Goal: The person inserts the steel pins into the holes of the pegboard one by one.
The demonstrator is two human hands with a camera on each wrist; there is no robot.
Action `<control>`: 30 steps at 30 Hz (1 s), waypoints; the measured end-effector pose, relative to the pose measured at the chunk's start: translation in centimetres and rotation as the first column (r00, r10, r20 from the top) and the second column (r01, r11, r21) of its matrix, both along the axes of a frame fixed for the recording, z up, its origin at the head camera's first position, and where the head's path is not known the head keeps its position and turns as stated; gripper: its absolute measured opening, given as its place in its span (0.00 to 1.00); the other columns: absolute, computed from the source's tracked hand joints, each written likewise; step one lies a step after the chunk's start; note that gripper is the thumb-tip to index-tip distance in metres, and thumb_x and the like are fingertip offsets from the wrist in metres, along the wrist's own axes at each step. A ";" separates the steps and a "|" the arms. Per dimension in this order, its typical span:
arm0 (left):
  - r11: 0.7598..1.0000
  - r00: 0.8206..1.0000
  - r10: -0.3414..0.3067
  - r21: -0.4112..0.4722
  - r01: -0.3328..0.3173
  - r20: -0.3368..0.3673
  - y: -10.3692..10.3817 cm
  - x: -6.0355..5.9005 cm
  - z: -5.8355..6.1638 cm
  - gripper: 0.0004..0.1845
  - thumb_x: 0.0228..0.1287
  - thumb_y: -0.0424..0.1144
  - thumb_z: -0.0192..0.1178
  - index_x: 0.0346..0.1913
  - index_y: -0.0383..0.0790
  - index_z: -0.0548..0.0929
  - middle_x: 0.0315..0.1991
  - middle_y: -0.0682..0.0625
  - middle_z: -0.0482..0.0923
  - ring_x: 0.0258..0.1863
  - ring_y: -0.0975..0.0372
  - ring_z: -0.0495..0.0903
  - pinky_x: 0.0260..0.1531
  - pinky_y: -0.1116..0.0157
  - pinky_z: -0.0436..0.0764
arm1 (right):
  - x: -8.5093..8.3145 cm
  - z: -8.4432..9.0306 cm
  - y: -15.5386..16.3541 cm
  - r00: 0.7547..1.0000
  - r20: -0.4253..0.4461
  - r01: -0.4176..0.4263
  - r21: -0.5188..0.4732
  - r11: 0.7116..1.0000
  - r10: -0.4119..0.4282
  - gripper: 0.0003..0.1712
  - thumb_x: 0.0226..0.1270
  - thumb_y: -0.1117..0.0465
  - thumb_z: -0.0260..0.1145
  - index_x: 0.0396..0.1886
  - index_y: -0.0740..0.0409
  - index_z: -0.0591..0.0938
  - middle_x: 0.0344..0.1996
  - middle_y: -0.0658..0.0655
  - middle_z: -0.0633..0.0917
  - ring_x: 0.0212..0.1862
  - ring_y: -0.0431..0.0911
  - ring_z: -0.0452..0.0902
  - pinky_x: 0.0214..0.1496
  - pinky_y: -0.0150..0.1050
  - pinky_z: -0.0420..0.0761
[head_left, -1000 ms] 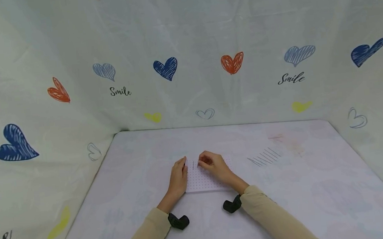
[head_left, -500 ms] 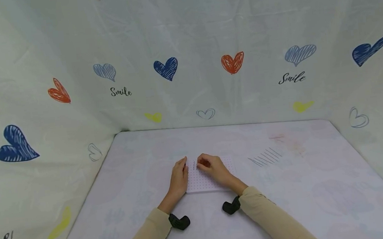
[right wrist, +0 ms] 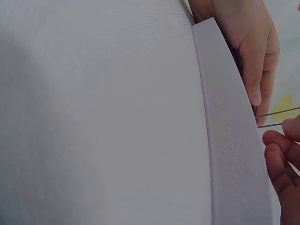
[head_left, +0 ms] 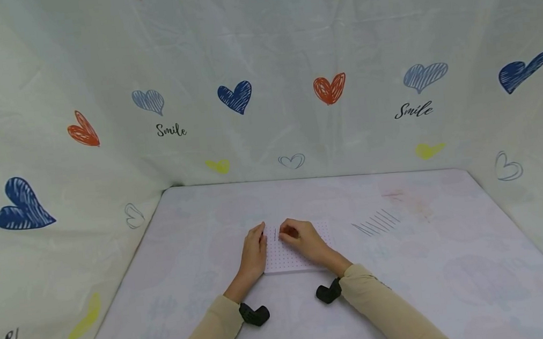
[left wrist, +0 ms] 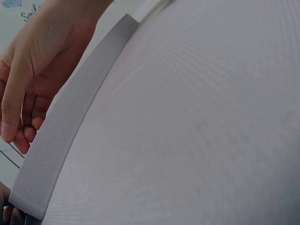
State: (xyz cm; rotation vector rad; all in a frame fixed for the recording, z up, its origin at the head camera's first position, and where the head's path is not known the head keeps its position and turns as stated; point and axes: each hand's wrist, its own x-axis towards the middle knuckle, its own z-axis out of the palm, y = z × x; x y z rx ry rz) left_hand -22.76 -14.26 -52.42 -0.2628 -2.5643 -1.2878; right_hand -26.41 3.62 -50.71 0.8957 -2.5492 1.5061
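Observation:
A white foam board (head_left: 291, 256) with a grid of dots lies flat on the table. My left hand (head_left: 257, 240) rests with straight fingers along the board's left edge, also seen in the right wrist view as the left hand (right wrist: 253, 56). My right hand (head_left: 287, 235) lies on the board with its fingers curled, and it pinches a thin dark pin (head_left: 275, 235) that stands upright near the board's far left corner. The right wrist view shows two thin pins (right wrist: 276, 113) beside the right fingertips (right wrist: 283, 157). The board's thick edge (left wrist: 61, 136) fills the left wrist view.
Several more thin dark pins (head_left: 375, 222) lie side by side on the table (head_left: 430, 263), to the right of the board. Plastic sheeting printed with hearts (head_left: 236, 96) walls the table at the back and on both sides.
The right hand's fingers have edged slightly left toward the upright pin. The left hand and the board have stayed put.

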 end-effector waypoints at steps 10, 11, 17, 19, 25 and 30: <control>1.000 1.000 0.011 -0.009 -0.011 0.018 0.1 0.2 -0.1 0.22 0.77 0.27 0.47 0.69 0.23 0.67 0.64 0.30 0.68 0.64 0.40 0.68 0.63 0.46 0.69 | -0.2 -0.1 1.2 0.998 0.043 0.046 -0.038 0.998 -0.045 0.03 0.69 0.65 0.67 0.39 0.59 0.85 0.36 0.50 0.85 0.40 0.41 0.80 0.45 0.36 0.80; 1.000 1.000 0.010 -0.009 -0.010 0.016 0.1 0.2 0.0 0.22 0.77 0.27 0.47 0.69 0.23 0.67 0.64 0.30 0.68 0.64 0.40 0.68 0.63 0.46 0.69 | -0.2 0.0 1.3 0.998 0.047 0.051 -0.040 0.998 -0.049 0.03 0.69 0.65 0.67 0.39 0.58 0.85 0.36 0.49 0.85 0.40 0.42 0.79 0.44 0.36 0.80; 1.000 1.000 -0.002 -0.014 0.002 0.010 0.1 0.3 0.1 0.22 0.77 0.28 0.46 0.70 0.23 0.66 0.65 0.30 0.68 0.65 0.41 0.67 0.64 0.46 0.68 | -0.7 0.2 2.5 0.991 0.090 0.106 -0.045 0.993 -0.101 0.02 0.69 0.65 0.67 0.38 0.58 0.85 0.35 0.49 0.85 0.40 0.43 0.79 0.45 0.37 0.79; 1.000 1.000 -0.001 -0.019 0.002 0.010 0.0 0.2 0.0 0.22 0.77 0.28 0.46 0.70 0.23 0.66 0.65 0.30 0.68 0.65 0.41 0.67 0.64 0.46 0.68 | -0.9 0.2 3.0 0.988 0.099 0.126 -0.049 0.991 -0.120 0.02 0.69 0.65 0.68 0.38 0.58 0.86 0.34 0.50 0.85 0.40 0.44 0.78 0.45 0.37 0.79; 1.000 1.000 0.007 -0.027 -0.007 0.004 0.0 -0.2 -0.4 0.22 0.77 0.27 0.46 0.69 0.23 0.66 0.64 0.30 0.68 0.65 0.41 0.67 0.64 0.46 0.68 | -1.2 0.4 4.5 0.980 0.110 0.173 -0.059 0.983 -0.166 0.04 0.69 0.64 0.68 0.39 0.60 0.86 0.35 0.51 0.85 0.39 0.45 0.77 0.42 0.34 0.78; 1.000 1.000 0.005 -0.016 -0.005 0.013 0.0 -0.1 -0.3 0.22 0.77 0.27 0.46 0.70 0.23 0.66 0.65 0.30 0.68 0.65 0.41 0.67 0.64 0.46 0.68 | -1.1 0.4 5.8 0.967 0.115 0.233 -0.051 0.971 -0.226 0.04 0.67 0.66 0.69 0.39 0.63 0.86 0.34 0.54 0.86 0.37 0.45 0.77 0.39 0.33 0.77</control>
